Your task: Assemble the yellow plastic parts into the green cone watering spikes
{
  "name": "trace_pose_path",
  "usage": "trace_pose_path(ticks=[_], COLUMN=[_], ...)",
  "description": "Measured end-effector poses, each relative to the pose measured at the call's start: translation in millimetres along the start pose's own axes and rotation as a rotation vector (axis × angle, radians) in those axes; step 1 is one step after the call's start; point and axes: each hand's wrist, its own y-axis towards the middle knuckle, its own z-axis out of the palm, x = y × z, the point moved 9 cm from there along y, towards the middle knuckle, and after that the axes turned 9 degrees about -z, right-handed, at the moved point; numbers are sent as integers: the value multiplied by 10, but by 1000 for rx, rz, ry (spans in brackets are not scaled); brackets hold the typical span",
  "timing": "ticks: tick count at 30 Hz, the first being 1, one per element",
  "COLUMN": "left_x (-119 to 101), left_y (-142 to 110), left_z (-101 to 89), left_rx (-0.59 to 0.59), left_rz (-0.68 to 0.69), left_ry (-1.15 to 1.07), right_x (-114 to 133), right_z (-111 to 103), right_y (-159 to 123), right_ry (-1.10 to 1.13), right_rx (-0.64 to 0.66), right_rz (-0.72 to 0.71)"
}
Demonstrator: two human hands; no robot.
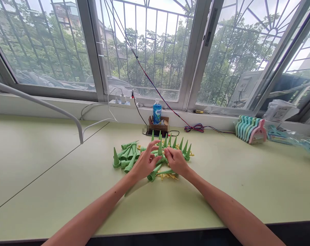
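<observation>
My left hand [146,160] is closed around a green plastic cone spike [160,149], which points upward between thumb and fingers. Close beside it, my right hand [176,160] has its fingers pinched together near the spike's side; what they hold, if anything, is hidden. To the left lies a pile of green cone spikes [130,152], most on their sides, with one upright spike [116,159] at the edge. Behind my hands several green spikes [181,143] stand upright in a row. Small yellow pieces [167,176] are scattered below my hands, and more show behind the right one.
A blue bottle [157,112] stands in a small cardboard box [165,125] by the window, with a phone [155,133] in front. Coiled cable [194,128] lies to the right, then pastel hangers [250,130]. A grey curved tube [65,111] reaches over the table's left side.
</observation>
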Motion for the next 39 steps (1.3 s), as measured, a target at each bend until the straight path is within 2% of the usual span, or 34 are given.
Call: trace_pose_path(ticks=[5, 12, 20, 27, 33, 39], left_x=[10, 84, 192, 176, 179, 185], left_y=[7, 56, 107, 55, 57, 69], left_z=[2, -101, -36, 42, 36, -17], left_rx=[-17, -121, -15, 69, 89, 49], left_rz=[-45, -81, -253, -343, -313, -278], left_ry=[-51, -110, -338, -256, -255, -201], right_x=[19, 48, 212, 283, 285, 294], right_z=[-36, -103, -27, 29, 44, 58], right_y=[-2, -10, -20, -33, -35, -44], right_ry=[-9, -80, -146, -155, -161, -144], right_rx=[-40, -75, 38, 87, 96, 118], right_rz=[6, -39, -201, -274, -283, -276])
